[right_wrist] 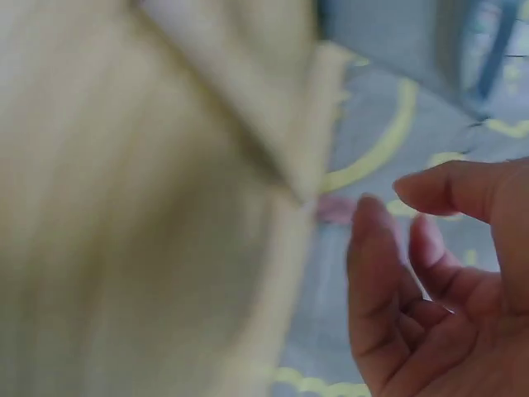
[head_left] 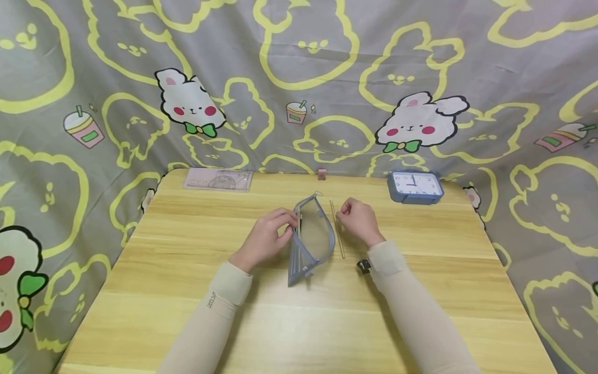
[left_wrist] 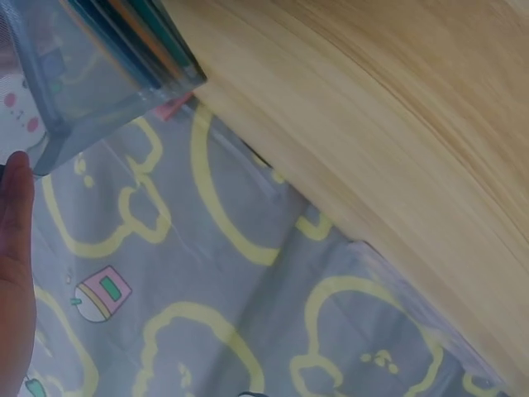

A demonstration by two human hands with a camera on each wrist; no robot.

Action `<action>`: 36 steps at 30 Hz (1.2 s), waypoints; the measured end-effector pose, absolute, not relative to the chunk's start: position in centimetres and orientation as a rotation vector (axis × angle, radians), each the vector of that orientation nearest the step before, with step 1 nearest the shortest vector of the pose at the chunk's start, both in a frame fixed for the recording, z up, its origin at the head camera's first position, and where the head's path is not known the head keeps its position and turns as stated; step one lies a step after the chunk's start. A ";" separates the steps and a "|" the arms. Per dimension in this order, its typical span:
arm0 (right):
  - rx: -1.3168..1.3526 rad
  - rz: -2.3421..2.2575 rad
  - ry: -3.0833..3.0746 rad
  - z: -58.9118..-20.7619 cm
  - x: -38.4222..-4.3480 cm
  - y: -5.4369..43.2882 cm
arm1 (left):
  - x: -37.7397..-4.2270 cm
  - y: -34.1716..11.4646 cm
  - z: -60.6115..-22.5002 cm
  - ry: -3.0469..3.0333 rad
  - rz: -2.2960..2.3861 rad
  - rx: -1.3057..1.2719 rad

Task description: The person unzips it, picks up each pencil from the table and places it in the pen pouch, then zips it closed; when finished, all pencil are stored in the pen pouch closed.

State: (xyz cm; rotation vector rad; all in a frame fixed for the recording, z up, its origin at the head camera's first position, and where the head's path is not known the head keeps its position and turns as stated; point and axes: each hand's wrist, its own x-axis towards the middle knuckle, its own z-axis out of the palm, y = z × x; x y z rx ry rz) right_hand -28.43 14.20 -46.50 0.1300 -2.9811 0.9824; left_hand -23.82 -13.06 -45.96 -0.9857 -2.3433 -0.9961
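My left hand [head_left: 268, 235] grips the left edge of a blue-grey mesh pencil pouch [head_left: 333, 240], which stands with its mouth spread wide. Through the see-through side, several pencils [left_wrist: 132, 37] show in the left wrist view. A gold-coloured pencil [head_left: 337, 228] lies just right of the pouch, blurred in the right wrist view. Close to that pencil is my right hand [head_left: 358, 221], its fingers loosely bent. In the right wrist view a gap shows between thumb and fingertips [right_wrist: 372, 219], with nothing held there.
A blue clock [head_left: 415, 187] stands at the back right of the wooden table [head_left: 187, 291]. Flat at the back left lies a clear ruler set [head_left: 217, 179]. A small pink object [head_left: 322, 174] sits at the back edge, before a patterned curtain [head_left: 243, 41].
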 end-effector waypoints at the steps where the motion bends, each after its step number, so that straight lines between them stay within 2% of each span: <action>1: 0.135 0.929 -3.018 -47.0 -28.4 14.3 | -23.8 -13.2 -46.0 -2.348 -0.994 -0.980; 9: 0.270 0.671 -3.189 -48.3 -28.1 13.3 | -24.0 -13.5 -46.1 -2.359 -1.001 -0.971; 18: 0.156 1.134 -3.100 -44.2 -27.2 14.8 | -24.1 -13.3 -46.0 -2.324 -1.000 -0.989; 24: 0.345 1.426 -3.073 -40.9 -25.8 13.5 | -24.1 -13.3 -46.1 -2.321 -0.990 -0.996; 29: 0.561 1.430 -3.155 -40.3 -24.8 11.3 | -24.0 -13.3 -46.1 -2.324 -0.988 -0.996; 36: 0.495 1.409 -3.162 -41.1 -25.3 9.7 | -23.8 -12.9 -46.3 -2.324 -0.989 -1.023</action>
